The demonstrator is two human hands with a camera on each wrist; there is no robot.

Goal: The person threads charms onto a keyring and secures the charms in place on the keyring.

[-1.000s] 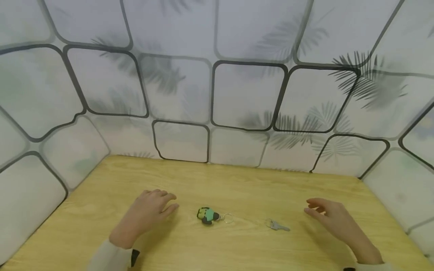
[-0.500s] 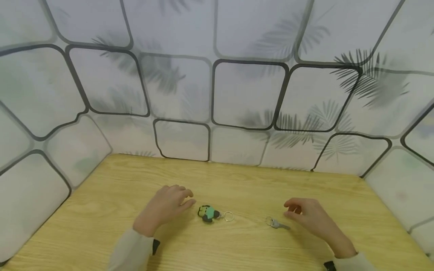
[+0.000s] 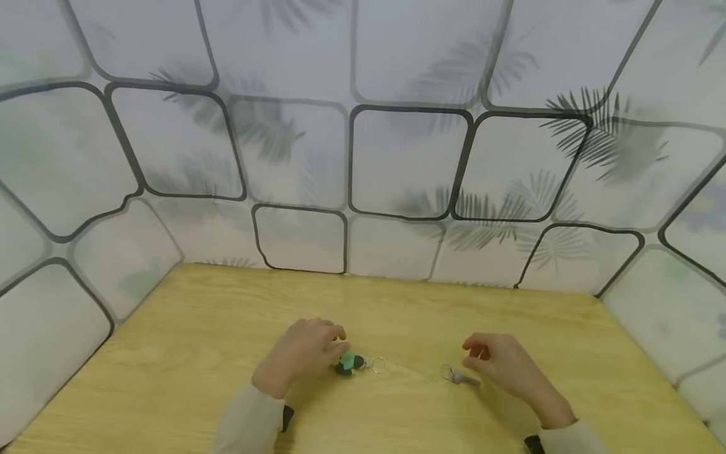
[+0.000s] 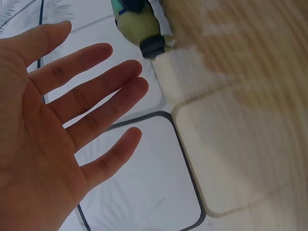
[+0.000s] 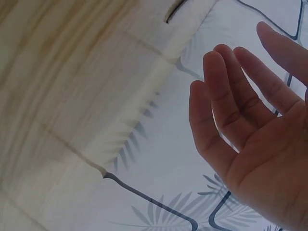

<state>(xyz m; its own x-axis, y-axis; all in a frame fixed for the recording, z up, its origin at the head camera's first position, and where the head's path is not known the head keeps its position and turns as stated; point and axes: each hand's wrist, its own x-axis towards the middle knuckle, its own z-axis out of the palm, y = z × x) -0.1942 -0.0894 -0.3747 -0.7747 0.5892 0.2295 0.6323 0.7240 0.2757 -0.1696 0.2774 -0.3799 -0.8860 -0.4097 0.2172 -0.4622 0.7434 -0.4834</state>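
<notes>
A small figure keychain in green, black and yellow lies on the wooden table, its metal ring pointing right. Over its left end hovers my left hand, hiding the figure's head in the head view. The left wrist view shows that hand's fingers spread and relaxed, with the figure's yellowish head beyond the fingertips. To the right lies a silver key on its own ring. My right hand is held just above and right of the key, fingers loosely bent and holding nothing.
The light wooden table spreads under both hands. White panels with dark rounded outlines and leaf prints stand upright at its back and both sides.
My left hand has moved right, from beside the figure keychain to over its left end. My right hand has moved left toward the key. Keychain and key lie where they were.
</notes>
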